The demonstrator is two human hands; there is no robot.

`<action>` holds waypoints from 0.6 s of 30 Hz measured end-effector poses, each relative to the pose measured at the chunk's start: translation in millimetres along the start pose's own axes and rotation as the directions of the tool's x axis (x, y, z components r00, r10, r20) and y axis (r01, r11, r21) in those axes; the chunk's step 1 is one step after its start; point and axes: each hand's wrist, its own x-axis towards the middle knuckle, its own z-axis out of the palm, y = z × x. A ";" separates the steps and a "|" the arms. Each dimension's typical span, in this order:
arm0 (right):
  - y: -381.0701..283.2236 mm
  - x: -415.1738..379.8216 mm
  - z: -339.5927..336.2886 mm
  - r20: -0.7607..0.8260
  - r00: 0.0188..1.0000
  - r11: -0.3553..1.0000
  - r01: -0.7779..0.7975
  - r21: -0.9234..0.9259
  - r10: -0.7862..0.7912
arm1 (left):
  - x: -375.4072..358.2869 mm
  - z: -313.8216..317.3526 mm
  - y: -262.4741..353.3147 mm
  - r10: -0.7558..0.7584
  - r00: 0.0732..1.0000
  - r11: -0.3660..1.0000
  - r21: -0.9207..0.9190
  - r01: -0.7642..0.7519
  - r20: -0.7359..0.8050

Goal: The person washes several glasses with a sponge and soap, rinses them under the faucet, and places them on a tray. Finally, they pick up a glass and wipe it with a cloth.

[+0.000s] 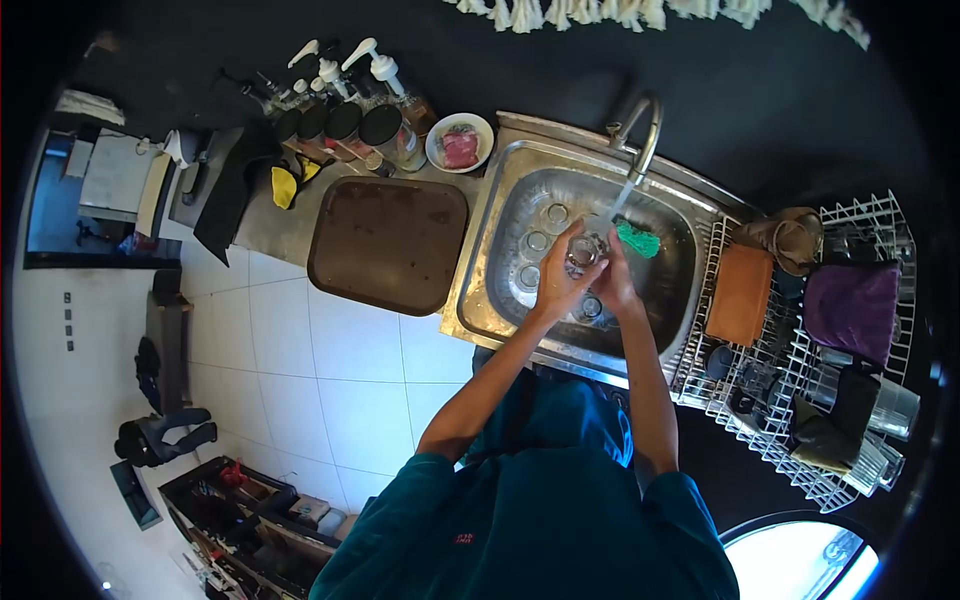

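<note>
Both my hands hold one clear drinking glass over the metal sink. My left hand wraps round its left side, and my right hand grips it from the right. Water runs from the curved faucet just above and right of the glass. Several more glasses stand on the sink bottom to the left of my hands, and another glass lies below them. A green scrubbing mesh sits right of my right hand, near the stream.
Left of the sink lies a brown tray; behind it are a white bowl with a pink item, dark-lidded jars and pump bottles. On the right, a white wire rack carries an orange cloth, a purple cloth and glassware.
</note>
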 end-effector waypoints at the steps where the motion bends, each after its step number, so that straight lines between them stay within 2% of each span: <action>1: 7.5 8.2 -22.6 -0.059 0.995 0.986 -0.094 -0.138 0.086 | 0.6 -7.9 -10.0 -0.005 1.000 1.000 -0.002 0.005 -0.002; 2: 28.9 22.1 -47.6 -0.066 0.994 0.985 -0.098 -0.140 0.089 | -1.0 -16.2 -26.9 0.049 0.999 0.994 0.095 -0.051 0.022; 3: 53.4 37.0 -74.6 -0.106 0.959 0.812 0.160 -0.562 -0.262 | -1.1 -24.4 -38.7 0.102 0.993 0.976 0.187 -0.110 0.054; 4: 52.9 28.7 -63.8 -0.108 0.899 0.653 0.222 -0.724 -0.425 | -0.1 -35.5 -43.1 0.101 0.993 0.978 0.179 -0.110 0.056; 5: 52.3 20.1 -52.6 -0.106 0.811 0.462 0.215 -0.861 -0.575 | -1.1 -51.5 -47.9 0.059 0.998 0.974 0.216 -0.065 0.036; 6: 57.8 17.2 -52.3 -0.112 0.812 0.465 0.209 -0.860 -0.573 | -0.6 -70.0 -52.3 0.014 1.000 0.967 0.254 -0.017 0.015; 8: 72.7 14.9 -54.2 0.123 0.735 0.112 0.262 -0.959 -0.667 | 10.4 -110.1 -57.4 -0.122 0.991 0.974 0.188 0.130 -0.052; 10: 84.8 12.3 -46.1 0.141 0.756 0.121 0.280 -0.952 -0.639 | 31.4 -153.9 -78.5 -0.103 0.986 0.952 0.273 0.136 -0.131; 12: 97.2 8.0 -22.3 0.184 0.802 -0.158 0.113 -0.981 -0.568 | 59.0 -185.9 -95.1 -0.112 0.966 0.941 0.287 0.178 -0.231; 13: 107.6 9.8 -16.1 0.098 0.862 -0.172 0.013 -0.985 -0.498 | 71.6 -200.4 -103.8 -0.121 0.965 0.941 0.283 0.185 -0.231; 14: 117.2 12.3 -14.6 0.096 0.864 -0.177 0.007 -0.984 -0.495 | 84.2 -213.2 -112.9 -0.130 0.967 0.895 0.394 0.210 -0.220; 15: 126.9 15.6 -15.5 0.074 0.900 -0.270 -0.050 -0.961 -0.429 | 94.9 -222.4 -121.0 -0.139 0.968 0.836 0.499 0.228 -0.209; 16: 132.6 16.1 -13.2 0.040 0.931 -0.363 -0.101 -0.926 -0.362 | 100.4 -227.2 -127.8 -0.149 0.967 0.838 0.493 0.235 -0.208; 18: 137.4 20.5 -17.6 0.007 0.951 -0.404 -0.125 -0.906 -0.310 | 105.5 -231.7 -141.0 -0.201 0.955 0.717 0.631 0.295 -0.218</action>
